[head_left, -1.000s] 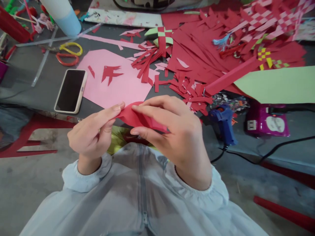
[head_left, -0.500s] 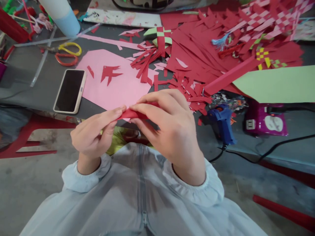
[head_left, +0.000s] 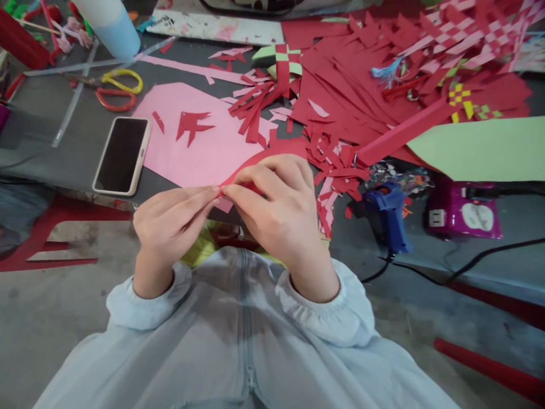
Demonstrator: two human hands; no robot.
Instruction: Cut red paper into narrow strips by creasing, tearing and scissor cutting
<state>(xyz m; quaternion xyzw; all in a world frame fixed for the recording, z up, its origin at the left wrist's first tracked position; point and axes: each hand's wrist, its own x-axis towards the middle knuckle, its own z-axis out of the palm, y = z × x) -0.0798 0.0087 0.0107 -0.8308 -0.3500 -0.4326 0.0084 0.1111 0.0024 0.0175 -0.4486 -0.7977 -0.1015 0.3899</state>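
Note:
My left hand point(head_left: 172, 221) and my right hand point(head_left: 283, 213) meet above the table's near edge. Their fingertips pinch a piece of red paper point(head_left: 251, 162), which arches up behind my right fingers. A scrap of pink shows under the pinch. Most of the paper is hidden by my fingers. Pink and red paper strips point(head_left: 327, 204) show just right of my right hand; whether they join the held paper I cannot tell. Beyond my hands lies a pink sheet point(head_left: 170, 153) with a small red fish-shaped cutout point(head_left: 191, 126) on it.
A phone point(head_left: 121, 156) and scissors point(head_left: 117, 94) lie to the left, near a bottle point(head_left: 113, 28). Red sheets point(head_left: 332, 85) and woven paper pieces point(head_left: 455, 34) heap up at the back right. A blue glue gun point(head_left: 389, 216), its cord, and a purple box point(head_left: 464, 213) are at right.
My fingertips have drawn closer together on the paper. More red paper now shows arching behind my right hand, and pink and red strips have come into sight beside it.

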